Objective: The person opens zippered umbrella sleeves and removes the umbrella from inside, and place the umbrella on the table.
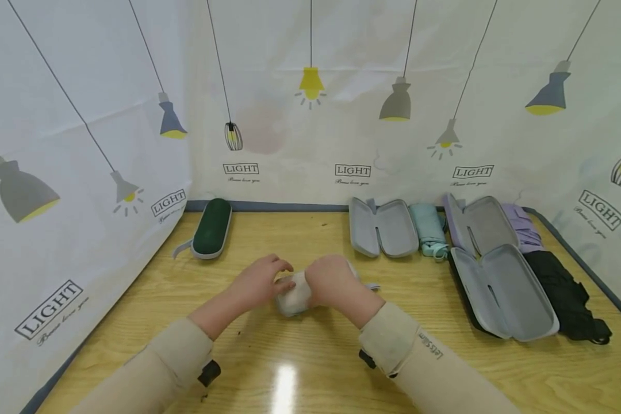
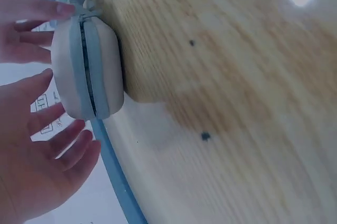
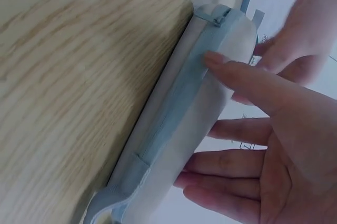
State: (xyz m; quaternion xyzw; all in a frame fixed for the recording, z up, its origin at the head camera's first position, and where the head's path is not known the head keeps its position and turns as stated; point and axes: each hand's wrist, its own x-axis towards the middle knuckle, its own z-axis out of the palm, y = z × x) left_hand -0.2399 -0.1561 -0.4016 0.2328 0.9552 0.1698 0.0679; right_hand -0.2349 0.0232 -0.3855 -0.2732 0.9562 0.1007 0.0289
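A cream case (image 1: 296, 296) with a grey zip band, closed in shape, rests on the wooden table in front of me. My right hand (image 1: 333, 282) lies across its upper side. In the right wrist view the right thumb (image 3: 226, 68) presses the zip band while the fingers reach along the opposite side, gripping the case (image 3: 197, 108). At the case's left end is my left hand (image 1: 261, 282), its fingers loosely bent. The left wrist view shows this hand (image 2: 47, 155) with fingers spread beside the case (image 2: 108, 71); whether they touch it, I cannot tell.
A dark green case (image 1: 212, 227) stands at the back left. To the right lie several opened grey-lined cases (image 1: 397, 227), a folded teal bundle (image 1: 428, 224), a purple bundle (image 1: 525, 227) and black fabric (image 1: 561, 296). A lamp-printed cloth (image 1: 290, 149) borders the table.
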